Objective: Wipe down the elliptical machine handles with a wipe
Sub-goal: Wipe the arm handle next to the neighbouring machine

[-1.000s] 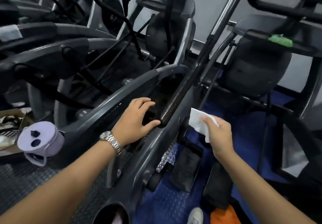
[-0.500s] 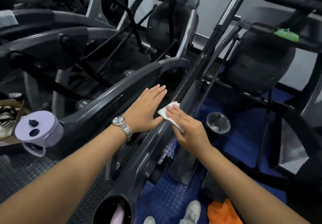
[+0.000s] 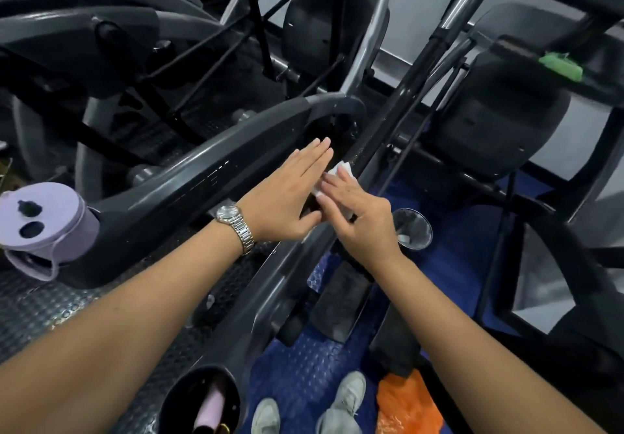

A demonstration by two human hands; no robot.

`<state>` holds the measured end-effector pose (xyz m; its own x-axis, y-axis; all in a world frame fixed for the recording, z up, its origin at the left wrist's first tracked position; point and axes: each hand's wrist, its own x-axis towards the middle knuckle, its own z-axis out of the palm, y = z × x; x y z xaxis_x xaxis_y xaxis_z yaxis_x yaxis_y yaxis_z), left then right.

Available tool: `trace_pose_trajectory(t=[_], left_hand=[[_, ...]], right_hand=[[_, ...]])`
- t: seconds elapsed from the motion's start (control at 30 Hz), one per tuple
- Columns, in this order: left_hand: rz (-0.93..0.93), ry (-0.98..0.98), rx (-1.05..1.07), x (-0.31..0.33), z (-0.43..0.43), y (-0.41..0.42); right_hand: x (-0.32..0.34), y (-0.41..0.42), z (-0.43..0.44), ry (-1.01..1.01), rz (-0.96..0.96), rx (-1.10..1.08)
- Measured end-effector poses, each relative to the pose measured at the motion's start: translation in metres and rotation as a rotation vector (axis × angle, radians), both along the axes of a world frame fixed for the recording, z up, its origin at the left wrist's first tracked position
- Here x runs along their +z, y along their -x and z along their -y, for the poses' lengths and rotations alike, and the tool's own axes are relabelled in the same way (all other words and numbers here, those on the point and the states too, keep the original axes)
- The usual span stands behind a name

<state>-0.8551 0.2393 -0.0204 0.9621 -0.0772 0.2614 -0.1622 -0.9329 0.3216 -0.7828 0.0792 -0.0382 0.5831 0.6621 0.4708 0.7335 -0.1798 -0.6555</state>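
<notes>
Head view | left hand (image 3: 290, 197) flat, fingers straight and together, holding nothing | right hand (image 3: 359, 212) presses white wipe (image 3: 345, 169) with straight fingers against lower end of dark handle (image 3: 388, 123) | best practice: wrap wipe round bar, press firmly, stroke lengthwise.

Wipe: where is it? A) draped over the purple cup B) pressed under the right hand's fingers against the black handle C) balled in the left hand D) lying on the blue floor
B: the white wipe shows under the flat fingers of the right hand on the black handle; the left hand holds nothing.
</notes>
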Motion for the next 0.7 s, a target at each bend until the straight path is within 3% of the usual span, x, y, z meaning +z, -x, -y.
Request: trace_pose_trajectory(t=[0.17,0.27,0.43,0.57,0.7], left_hand=[[0.025,-0.011,-0.018,-0.002,-0.003,-0.003],[0.036,-0.022,-0.024,-0.003,-0.006,-0.004],[0.035,-0.017,-0.027,-0.005,-0.010,-0.005],[0.024,-0.003,-0.025,-0.006,-0.011,-0.006],[0.027,0.024,-0.016,-0.009,-0.011,-0.006]], right_hand=[[0.001,-0.010,0.010,-0.102,0.006,-0.002],[0.005,-0.016,-0.002,-0.089,-0.040,-0.058],[0.005,-0.017,0.017,-0.072,0.000,0.031],[0.012,-0.034,0.007,-0.088,-0.052,-0.090],[0.003,-0.015,0.002,-0.054,-0.008,0.067]])
